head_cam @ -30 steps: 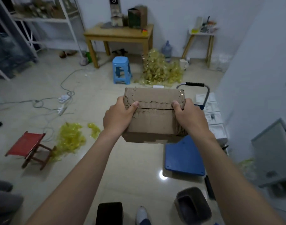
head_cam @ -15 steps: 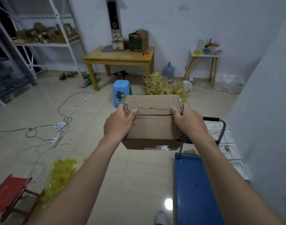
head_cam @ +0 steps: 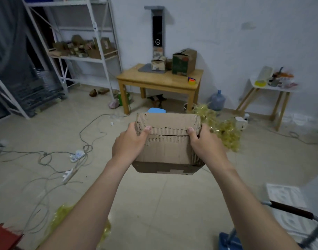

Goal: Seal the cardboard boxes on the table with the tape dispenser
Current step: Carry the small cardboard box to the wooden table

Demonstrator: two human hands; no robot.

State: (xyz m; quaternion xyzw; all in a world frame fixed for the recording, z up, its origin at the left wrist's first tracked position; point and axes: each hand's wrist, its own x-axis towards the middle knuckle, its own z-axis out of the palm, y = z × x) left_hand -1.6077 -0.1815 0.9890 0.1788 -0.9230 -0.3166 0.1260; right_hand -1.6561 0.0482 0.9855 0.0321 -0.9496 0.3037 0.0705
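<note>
— Cables (head_cam: 86,147) sprawl across the floor at left; how's the grip?
— Left hand (head_cam: 129,141) curls round the cardboard box (head_cam: 168,150), thumb on top flap; right hand (head_cam: 206,143) mirrors it. Box hangs midair, well short of the wooden table (head_cam: 160,82).
— Keep it level, flaps pinned. Open floor lies just ahead; cart handle (head_cam: 291,212) sits low right.

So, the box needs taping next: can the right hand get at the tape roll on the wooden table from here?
Probably not. The right hand grips the cardboard box along with the left hand, and the tape roll sits on the wooden table across the floor, likely beyond reach.
</note>
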